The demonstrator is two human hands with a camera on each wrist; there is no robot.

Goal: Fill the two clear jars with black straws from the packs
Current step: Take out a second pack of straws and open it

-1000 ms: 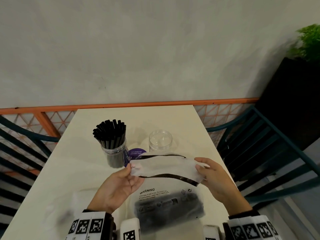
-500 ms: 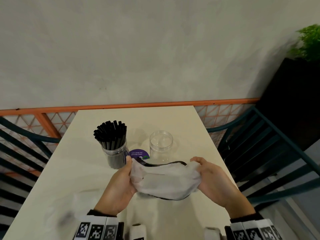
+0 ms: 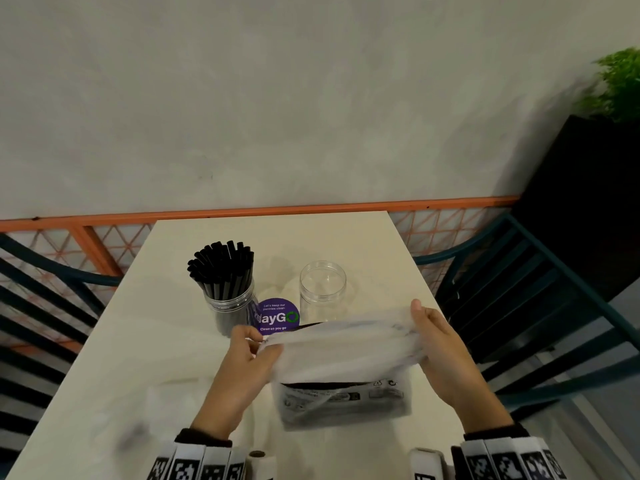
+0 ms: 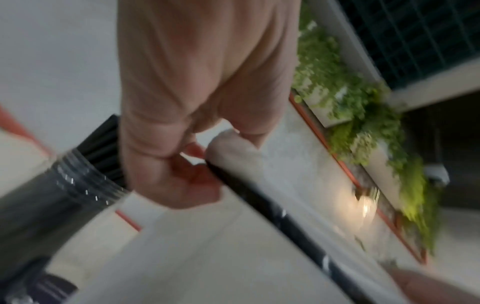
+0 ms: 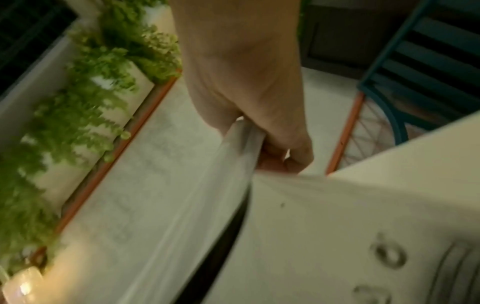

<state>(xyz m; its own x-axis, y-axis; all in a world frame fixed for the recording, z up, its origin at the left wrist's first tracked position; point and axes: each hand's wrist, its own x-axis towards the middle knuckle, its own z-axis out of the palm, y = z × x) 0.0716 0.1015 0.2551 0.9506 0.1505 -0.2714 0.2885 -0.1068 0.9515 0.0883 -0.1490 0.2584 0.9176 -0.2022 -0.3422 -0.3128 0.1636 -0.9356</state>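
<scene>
Now, pack (image 3: 341, 362) held above the desk (image 3: 138, 358), just in front of the empty jar (image 3: 322, 289). Left hand (image 3: 242, 362) grip: pinched on 1 end of the mouth. Right hand (image 3: 440, 348) grip: curled round the other end. Spread the mouth evenly; avoid tearing. Other jar (image 3: 230, 306) already full of straws (image 3: 221, 268).

Clear plastic jar (image 3: 322, 289), frosted plastic pack (image 3: 341, 355), matt table (image 3: 277, 237)
</scene>
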